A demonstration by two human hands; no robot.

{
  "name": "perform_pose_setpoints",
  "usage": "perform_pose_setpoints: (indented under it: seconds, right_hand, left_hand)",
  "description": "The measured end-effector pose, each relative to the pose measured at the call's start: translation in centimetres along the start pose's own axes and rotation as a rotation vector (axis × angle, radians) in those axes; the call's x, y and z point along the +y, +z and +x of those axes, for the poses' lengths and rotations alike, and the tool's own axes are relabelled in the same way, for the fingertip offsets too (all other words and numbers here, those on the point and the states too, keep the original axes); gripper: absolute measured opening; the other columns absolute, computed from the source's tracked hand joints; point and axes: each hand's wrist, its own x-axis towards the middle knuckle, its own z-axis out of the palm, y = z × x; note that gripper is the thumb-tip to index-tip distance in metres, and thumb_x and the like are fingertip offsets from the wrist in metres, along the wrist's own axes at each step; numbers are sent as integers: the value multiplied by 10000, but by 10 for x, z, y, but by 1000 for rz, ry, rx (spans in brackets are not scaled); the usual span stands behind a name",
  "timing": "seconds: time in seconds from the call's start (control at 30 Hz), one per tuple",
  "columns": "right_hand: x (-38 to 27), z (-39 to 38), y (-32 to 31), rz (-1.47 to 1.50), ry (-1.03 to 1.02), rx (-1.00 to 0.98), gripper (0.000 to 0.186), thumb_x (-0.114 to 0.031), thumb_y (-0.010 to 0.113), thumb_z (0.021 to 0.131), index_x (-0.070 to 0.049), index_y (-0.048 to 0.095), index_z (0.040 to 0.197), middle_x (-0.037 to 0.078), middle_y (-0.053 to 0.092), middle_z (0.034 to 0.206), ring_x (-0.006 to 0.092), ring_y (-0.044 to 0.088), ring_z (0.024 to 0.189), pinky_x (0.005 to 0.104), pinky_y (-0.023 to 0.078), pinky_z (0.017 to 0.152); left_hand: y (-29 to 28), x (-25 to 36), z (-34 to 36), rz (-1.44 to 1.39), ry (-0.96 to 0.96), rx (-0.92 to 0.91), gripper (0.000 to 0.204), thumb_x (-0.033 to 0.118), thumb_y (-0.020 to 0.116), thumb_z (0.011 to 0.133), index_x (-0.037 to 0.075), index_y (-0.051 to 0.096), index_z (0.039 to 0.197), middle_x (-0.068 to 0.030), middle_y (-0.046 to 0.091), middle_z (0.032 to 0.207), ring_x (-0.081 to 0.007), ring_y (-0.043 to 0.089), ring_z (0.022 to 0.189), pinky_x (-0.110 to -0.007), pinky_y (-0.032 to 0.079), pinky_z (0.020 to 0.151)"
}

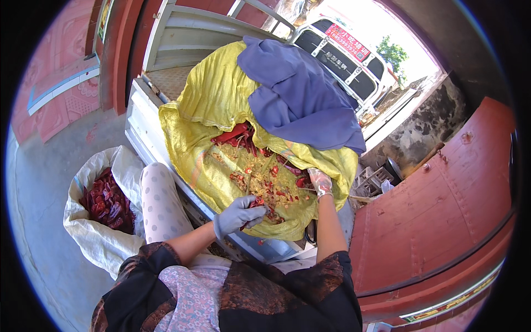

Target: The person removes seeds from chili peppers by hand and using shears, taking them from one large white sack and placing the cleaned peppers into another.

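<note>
My left hand (237, 216), in a grey glove, is closed on a red dried chilli (258, 204) at the near edge of a yellow woven sack (210, 105). My right hand (320, 182), in a stained pale glove, rests on the sack's right side and seems to pinch a thin stalk; what it holds is too small to tell. Loose chilli seeds and red bits (260, 185) cover the sack's hollow, and whole red chillies (238, 135) lie further back under a blue cloth (301, 97).
A white sack (91, 232) full of dark red chillies (108, 202) stands on the concrete floor at my left, beside my dotted trouser leg (160, 202). The yellow sack lies on a grey cart bed (177, 39). A red door (442, 210) is on the right, a van (343, 55) beyond.
</note>
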Motion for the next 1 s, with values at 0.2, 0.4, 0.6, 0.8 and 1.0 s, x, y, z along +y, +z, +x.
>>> perform_pose_setpoints:
  seconds: [0.2, 0.4, 0.6, 0.8, 1.0]
  right_hand:
    - [6, -15, -25, 131, 115, 249, 553, -492, 307, 930, -167, 416, 1364, 83, 388, 1421, 271, 353, 1313, 396, 240, 1105]
    - [23, 18, 0, 58, 89, -12, 616, -521, 291, 923, -165, 303, 1425, 84, 254, 1491, 281, 222, 1374, 409, 157, 1129]
    - [-8, -2, -1, 184, 30, 101, 604, -557, 300, 903, -180, 412, 1361, 73, 407, 1408, 300, 366, 1295, 407, 266, 1083]
    - [-79, -56, -83, 57, 55, -232, 613, -582, 326, 888, -170, 466, 1320, 87, 478, 1349, 326, 446, 1229, 393, 336, 1036]
    - [-56, -55, -94, 542, -27, 41, 619, -548, 464, 861, -38, 552, 1201, 167, 575, 1208, 301, 518, 1143, 362, 403, 947]
  left_hand:
    - [5, 9, -8, -55, -3, 35, 139, 151, 520, 913, 31, 574, 960, -11, 489, 606, -64, 416, 476, -211, 313, 450]
    - [11, 15, -11, -50, -12, -8, 143, 139, 513, 909, 22, 576, 961, -16, 500, 629, -62, 421, 480, -212, 318, 455]
    - [16, 16, -9, -27, -48, -9, 166, 154, 530, 903, 14, 559, 988, -15, 500, 631, -63, 422, 485, -213, 318, 458]
    - [12, 12, -9, -35, -47, -18, 188, 181, 538, 905, 15, 558, 989, -19, 511, 638, -65, 432, 485, -210, 324, 457]
    - [7, 8, -16, -28, -36, -23, 189, 187, 540, 906, 20, 559, 992, -23, 516, 647, -64, 442, 496, -210, 332, 465]
